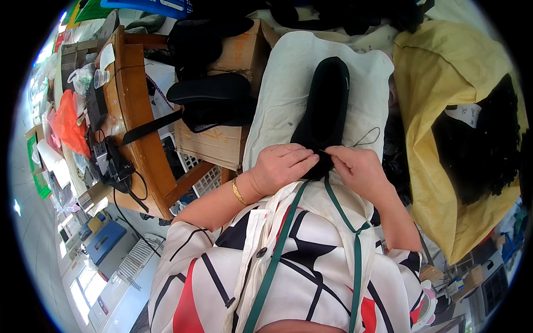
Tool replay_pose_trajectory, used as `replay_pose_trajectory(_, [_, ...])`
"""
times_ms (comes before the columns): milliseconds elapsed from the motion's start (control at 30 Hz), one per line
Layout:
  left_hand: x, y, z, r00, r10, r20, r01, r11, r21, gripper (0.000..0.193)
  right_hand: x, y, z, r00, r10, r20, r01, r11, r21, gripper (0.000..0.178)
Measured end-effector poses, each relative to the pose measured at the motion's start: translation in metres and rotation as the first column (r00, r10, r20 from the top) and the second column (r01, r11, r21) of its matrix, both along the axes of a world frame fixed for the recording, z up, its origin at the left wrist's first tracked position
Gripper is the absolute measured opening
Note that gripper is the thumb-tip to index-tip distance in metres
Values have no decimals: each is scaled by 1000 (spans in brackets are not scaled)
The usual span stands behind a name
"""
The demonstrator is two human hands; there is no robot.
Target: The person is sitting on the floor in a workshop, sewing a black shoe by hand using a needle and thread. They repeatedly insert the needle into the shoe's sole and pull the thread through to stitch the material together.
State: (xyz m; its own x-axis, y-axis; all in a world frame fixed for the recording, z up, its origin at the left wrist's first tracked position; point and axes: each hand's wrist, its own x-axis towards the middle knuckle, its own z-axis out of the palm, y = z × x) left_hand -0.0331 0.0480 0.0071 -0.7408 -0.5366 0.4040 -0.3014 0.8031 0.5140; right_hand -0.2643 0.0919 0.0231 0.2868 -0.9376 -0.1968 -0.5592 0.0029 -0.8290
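Note:
A black slip-on shoe [321,105] lies on a white cloth pad [269,122] in front of me, its toe end near my body. My left hand [283,166] is closed over the shoe's near left edge, fingers together and pressing on it. At the shoe's near right edge, my right hand [355,166] is pinched, with a thin needle [322,151] showing at its fingertips. A dark thread [369,136] loops out over the pad beside the right hand. The fingers hide part of the shoe's near end.
Left of the pad, black shoes [211,89] sit on cardboard boxes [214,145] by a wooden table [136,111] with bags and a corded black device [108,161]. At right, a yellow sack [438,61] holds black items [477,150]. Green straps [283,244] hang over my apron.

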Motion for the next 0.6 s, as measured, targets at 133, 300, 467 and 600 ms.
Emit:
replay_pose_trajectory(133, [0,2,-1,1000,2,-1,-2,1000,24,27,2,-4,-4,998,-10,59,6,997,71,14])
replay_pose_trajectory(300, [2,9,-11,999,37,-32,-34,996,81,23,5,-3,-15,984,-48,173,22,988,152,13])
replay_pose_trajectory(467, [1,12,-11,999,43,-32,-39,992,118,23,11,-5,-18,991,-18,129,-1,988,152,10])
replay_pose_trajectory(600, [-3,9,-3,999,33,5,-33,997,70,25,26,-13,-12,999,-39,24,34,979,199,9])
